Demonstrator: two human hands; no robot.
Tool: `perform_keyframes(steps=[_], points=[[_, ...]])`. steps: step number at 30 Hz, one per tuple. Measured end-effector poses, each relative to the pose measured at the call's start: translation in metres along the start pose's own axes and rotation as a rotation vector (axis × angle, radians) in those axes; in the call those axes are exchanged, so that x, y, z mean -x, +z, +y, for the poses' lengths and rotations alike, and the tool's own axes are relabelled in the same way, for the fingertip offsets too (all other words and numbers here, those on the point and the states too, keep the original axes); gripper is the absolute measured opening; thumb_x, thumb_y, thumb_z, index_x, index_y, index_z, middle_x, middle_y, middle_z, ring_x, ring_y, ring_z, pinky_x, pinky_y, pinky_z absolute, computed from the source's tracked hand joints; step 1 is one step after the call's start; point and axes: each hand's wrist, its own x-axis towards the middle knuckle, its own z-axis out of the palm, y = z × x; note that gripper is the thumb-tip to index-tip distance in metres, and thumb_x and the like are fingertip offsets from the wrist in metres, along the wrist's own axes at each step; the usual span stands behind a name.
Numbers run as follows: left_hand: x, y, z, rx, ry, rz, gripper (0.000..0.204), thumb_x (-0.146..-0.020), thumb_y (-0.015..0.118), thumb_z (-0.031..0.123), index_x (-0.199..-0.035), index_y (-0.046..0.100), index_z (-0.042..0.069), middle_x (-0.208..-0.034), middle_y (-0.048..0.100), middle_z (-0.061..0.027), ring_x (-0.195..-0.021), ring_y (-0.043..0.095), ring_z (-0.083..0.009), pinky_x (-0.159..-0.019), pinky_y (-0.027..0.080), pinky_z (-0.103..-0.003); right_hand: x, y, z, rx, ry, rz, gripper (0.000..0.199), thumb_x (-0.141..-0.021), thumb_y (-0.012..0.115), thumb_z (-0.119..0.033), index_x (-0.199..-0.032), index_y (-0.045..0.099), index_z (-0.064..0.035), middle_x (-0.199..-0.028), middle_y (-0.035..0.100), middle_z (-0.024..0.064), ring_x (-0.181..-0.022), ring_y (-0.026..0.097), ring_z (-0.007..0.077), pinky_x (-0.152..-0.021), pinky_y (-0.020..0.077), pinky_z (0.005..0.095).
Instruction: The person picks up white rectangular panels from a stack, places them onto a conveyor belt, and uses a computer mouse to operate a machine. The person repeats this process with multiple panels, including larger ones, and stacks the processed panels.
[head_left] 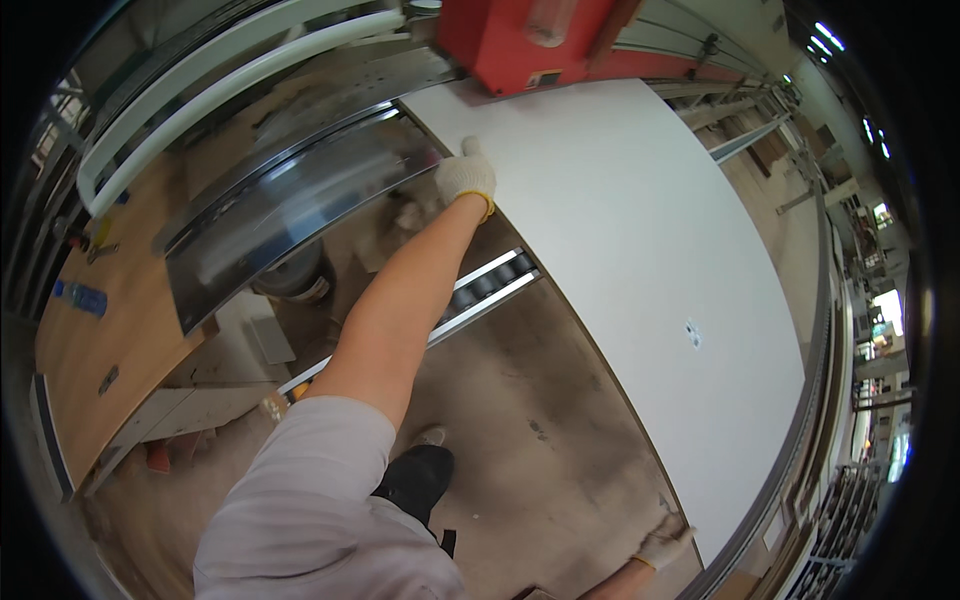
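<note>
Head view: biggest thing is the white panel [620,250], a long flat board lying level on the saw table [810,440], w/ its far end under the red saw housing [520,40]. Long axis runs from that red housing at top centre down to the near corner at lower right; near long edge hangs over the dusty concrete floor [520,450]. A small printed sticker [693,335] sits on its face, closer to the near end.

Left of it, a curved metal guard [290,200] and a roller rail [480,290] stand below the edge; wooden bench [90,340] further left.

My left hand [466,178], white knit glove, arm stretched out, lies palm-down on the panel's near edge close to the housing. Fingers look flat, not curled round anything, pressing rather than gripping. My right hand [665,545], also gloved, is on the near corner at the lower right; seems wrapped over the edge, but how tightly I cannot tell, it's small at the rim.

To do this well, I reckon: keep both hands spread wide along that edge, push even so the board stays square, no twist, and keep the left fingers well clear of the housing.
</note>
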Motion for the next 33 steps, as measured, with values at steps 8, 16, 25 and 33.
perform_keyframes(steps=[8, 16, 25, 33], points=[[-0.041, 0.096, 0.045, -0.180, 0.280, -0.202, 0.086, -0.101, 0.043, 0.067, -0.106, 0.075, -0.013, -0.108, 0.072, -0.0382, -0.114, 0.072, -0.0459, -0.099, 0.055, -0.051, 0.138, 0.052, 0.060, 1.129, 0.470, -0.487, 0.039, -0.101, 0.074, -0.032, -0.121, 0.071, 0.0017, -0.098, 0.077, 0.0098, -0.087, 0.076, 0.0204, -0.077, 0.0636, 0.0356], [0.125, 0.004, 0.024, -0.416, 0.843, -0.498, 0.067, -0.098, 0.060, 0.058, -0.087, 0.071, -0.006, -0.095, 0.071, -0.0349, -0.097, 0.068, -0.0517, -0.093, 0.050, -0.057, 0.201, -0.007, 0.018, 1.736, 0.506, -0.912, 0.053, -0.096, 0.073, -0.046, -0.125, 0.073, -0.0019, -0.109, 0.079, 0.0203, -0.092, 0.078, 0.0306, -0.087, 0.0615, 0.0407], [0.256, -0.164, -0.079, -0.732, 0.754, -0.175, 0.048, -0.104, 0.060, 0.051, -0.105, 0.062, 0.003, -0.110, 0.067, -0.0255, -0.099, 0.068, -0.0468, -0.086, 0.055, -0.055, 0.131, -0.031, -0.014, 1.551, 0.271, -0.838, 0.049, -0.096, 0.072, -0.042, -0.124, 0.074, -0.0017, -0.101, 0.080, 0.0196, -0.097, 0.078, 0.0333, -0.089, 0.0596, 0.0413], [0.265, -0.186, -0.105, -0.770, 0.807, -0.067, 0.048, -0.105, 0.058, 0.051, -0.098, 0.061, 0.004, -0.091, 0.071, -0.0241, -0.086, 0.070, -0.0474, -0.081, 0.056, -0.054, 0.089, -0.064, -0.050, 1.569, 0.235, -0.766, 0.046, -0.096, 0.072, -0.039, -0.122, 0.075, -0.0016, -0.097, 0.080, 0.0171, -0.093, 0.078, 0.0297, -0.086, 0.0600, 0.0404]])
